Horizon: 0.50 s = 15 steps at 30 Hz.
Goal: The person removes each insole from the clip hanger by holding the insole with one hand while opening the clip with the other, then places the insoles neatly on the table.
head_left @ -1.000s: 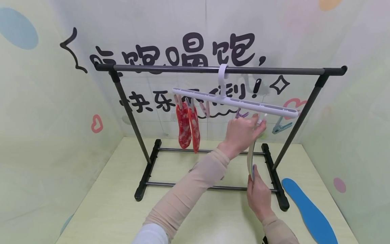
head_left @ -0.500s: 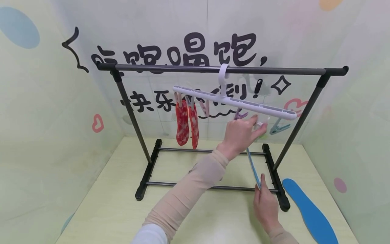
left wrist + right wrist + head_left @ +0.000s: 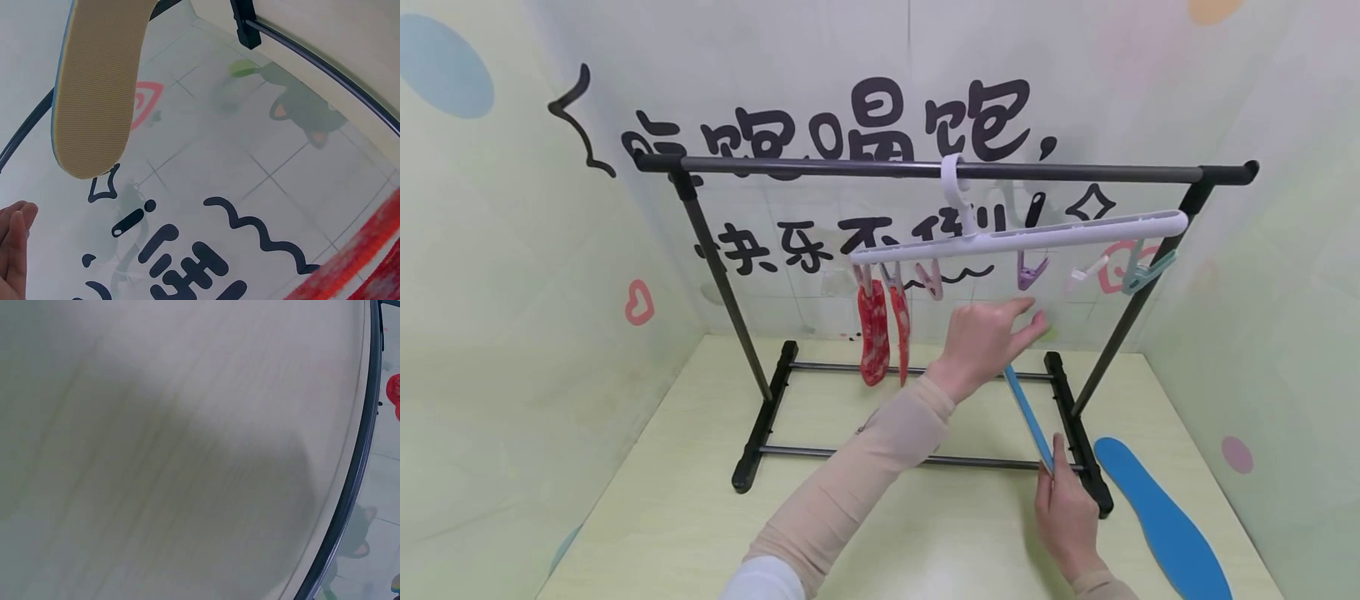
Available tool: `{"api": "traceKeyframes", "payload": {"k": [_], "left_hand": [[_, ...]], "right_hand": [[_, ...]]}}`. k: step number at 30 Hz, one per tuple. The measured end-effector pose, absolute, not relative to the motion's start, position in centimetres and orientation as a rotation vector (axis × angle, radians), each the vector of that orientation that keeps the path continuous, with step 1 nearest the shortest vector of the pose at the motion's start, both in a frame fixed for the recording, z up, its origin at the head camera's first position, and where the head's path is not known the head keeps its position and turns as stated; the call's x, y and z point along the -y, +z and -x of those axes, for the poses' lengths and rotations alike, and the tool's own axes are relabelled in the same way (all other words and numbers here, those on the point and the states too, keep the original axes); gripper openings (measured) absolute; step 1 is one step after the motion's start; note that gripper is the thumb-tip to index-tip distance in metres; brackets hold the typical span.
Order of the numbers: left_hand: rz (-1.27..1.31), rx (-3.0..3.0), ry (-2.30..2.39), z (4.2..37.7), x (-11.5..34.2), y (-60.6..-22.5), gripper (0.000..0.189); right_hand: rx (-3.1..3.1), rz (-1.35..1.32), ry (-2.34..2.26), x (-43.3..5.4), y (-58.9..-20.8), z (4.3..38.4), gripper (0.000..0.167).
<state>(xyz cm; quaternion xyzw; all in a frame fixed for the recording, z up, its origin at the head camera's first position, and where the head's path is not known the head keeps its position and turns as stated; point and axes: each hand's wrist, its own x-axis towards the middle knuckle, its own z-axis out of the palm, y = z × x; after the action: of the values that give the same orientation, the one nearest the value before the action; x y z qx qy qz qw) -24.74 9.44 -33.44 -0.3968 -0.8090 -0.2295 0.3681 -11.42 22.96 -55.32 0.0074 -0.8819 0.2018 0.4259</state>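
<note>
My right hand (image 3: pixel 1067 508) pinches an insole (image 3: pixel 1028 421) near its lower end; the insole is seen edge-on in the head view, its upper end hidden behind my left hand. The left wrist view shows the insole's beige ribbed face (image 3: pixel 100 87) and blue edge. My left hand (image 3: pixel 988 342) has thumb and forefinger spread with nothing between them, just below a purple clip (image 3: pixel 1032 271). The lilac hanger (image 3: pixel 1045 240) hangs tilted, right end higher. A white clip (image 3: pixel 1088 272) and a teal clip (image 3: pixel 1146 271) hang bare near that end.
Two red-and-white mottled sausage-like pieces (image 3: pixel 873 333) hang from clips at the hanger's left end. A black rack (image 3: pixel 820 168) carries the hanger. A blue insole (image 3: pixel 1165 517) lies on the table (image 3: pixel 700 533) at the right.
My left hand has let go of the white clip. The hanger has swung round, its right end rising. My right hand has moved down and right with the insole.
</note>
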Motion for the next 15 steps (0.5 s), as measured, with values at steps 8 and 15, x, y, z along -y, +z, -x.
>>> {"api": "traceKeyframes", "payload": {"k": [8, 15], "left_hand": [[1.003, 2.09, -0.561, 24.6, -8.6, -34.3, 0.024], [0.993, 2.105, -0.594, 24.6, -7.2, -35.4, 0.023]], "right_hand": [[2.197, -0.023, 0.505, -22.9, -55.2, 11.2, 0.047], [2.2, -0.023, 0.469, -23.2, -55.1, 11.0, 0.058]]}}
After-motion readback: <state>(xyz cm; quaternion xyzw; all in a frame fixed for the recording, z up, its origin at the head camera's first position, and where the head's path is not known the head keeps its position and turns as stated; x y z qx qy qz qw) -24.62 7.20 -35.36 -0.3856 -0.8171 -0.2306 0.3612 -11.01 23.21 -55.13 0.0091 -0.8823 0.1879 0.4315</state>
